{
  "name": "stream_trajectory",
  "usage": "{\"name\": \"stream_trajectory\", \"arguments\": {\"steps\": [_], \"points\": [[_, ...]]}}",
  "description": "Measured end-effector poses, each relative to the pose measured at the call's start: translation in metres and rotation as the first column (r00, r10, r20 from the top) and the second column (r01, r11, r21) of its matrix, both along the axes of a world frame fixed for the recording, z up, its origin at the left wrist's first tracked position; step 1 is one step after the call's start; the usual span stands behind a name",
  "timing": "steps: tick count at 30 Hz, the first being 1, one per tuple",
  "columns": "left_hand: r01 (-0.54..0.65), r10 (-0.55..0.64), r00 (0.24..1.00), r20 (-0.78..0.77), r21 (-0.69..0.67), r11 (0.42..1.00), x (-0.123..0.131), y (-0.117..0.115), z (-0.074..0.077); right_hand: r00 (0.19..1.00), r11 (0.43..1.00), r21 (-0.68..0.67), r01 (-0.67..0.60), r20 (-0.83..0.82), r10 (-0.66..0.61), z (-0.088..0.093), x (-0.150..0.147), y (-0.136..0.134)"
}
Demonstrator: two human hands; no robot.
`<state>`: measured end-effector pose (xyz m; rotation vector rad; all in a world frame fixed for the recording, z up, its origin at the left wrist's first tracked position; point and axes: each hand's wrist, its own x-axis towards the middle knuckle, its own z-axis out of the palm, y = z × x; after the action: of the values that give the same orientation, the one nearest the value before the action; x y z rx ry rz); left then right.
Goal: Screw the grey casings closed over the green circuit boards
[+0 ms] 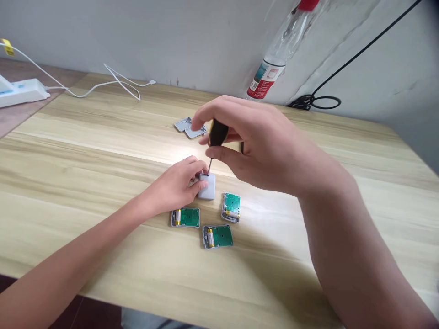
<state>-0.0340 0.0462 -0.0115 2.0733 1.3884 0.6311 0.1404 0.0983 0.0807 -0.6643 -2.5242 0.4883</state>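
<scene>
While the left hand pinches a small grey case on the wooden table, thumb and fingers at its left side, a black-handled screwdriver stands over it, tip meeting the case (near its far edge, I'd say). To the right lies an opened unit with a green board; higher, the right hand grips the screwdriver.

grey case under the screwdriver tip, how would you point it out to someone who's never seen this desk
On the wooden desk, find the black-handled screwdriver and follow its thin shaft down to the tip. The small grey case sits right there. Unlike the three open units nearer the desk's front edge, which show green circuit boards and batteries, it shows a plain, pale face.
</scene>
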Motion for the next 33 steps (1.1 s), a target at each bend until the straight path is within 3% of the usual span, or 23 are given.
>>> {"name": "stream_trajectory", "arguments": {"steps": [3,9,13,19,25,30,33], "points": [[0.002,-0.002,1.0,0.019,0.002,1.0,0.0,0.0,0.0,0.996,0.996,0.046,0.072,-0.046,-0.07,0.001,-0.001,0.0],[0.007,-0.007,1.0,0.022,-0.011,1.0,0.001,-0.001,0.001,0.998,0.997,-0.075,0.007,-0.063,-0.011,0.012,0.004,-0.003],[0.008,-0.007,1.0,0.03,-0.012,1.0,0.0,-0.001,0.001,0.992,0.997,-0.04,0.061,-0.111,-0.065,0.009,0.004,-0.001],[0.016,-0.016,1.0,-0.013,0.022,1.0,0.0,-0.001,0.002,0.993,0.982,-0.173,-0.081,-0.096,0.065,0.013,0.008,-0.003],[0.009,-0.009,1.0,-0.001,0.013,1.0,0.002,-0.002,0.004,0.988,0.989,-0.069,0.128,-0.073,-0.133,0.01,0.005,0.0],[0.019,-0.019,1.0,0.001,0.018,1.0,0.002,-0.001,0.004,0.997,0.991,-0.13,0.038,-0.065,-0.047,0.01,0.011,0.002],[0.015,-0.015,1.0,-0.009,0.014,1.0,0.002,-0.001,0.004,0.994,0.991,-0.105,0.081,-0.062,-0.087,0.012,0.014,0.002]]}}
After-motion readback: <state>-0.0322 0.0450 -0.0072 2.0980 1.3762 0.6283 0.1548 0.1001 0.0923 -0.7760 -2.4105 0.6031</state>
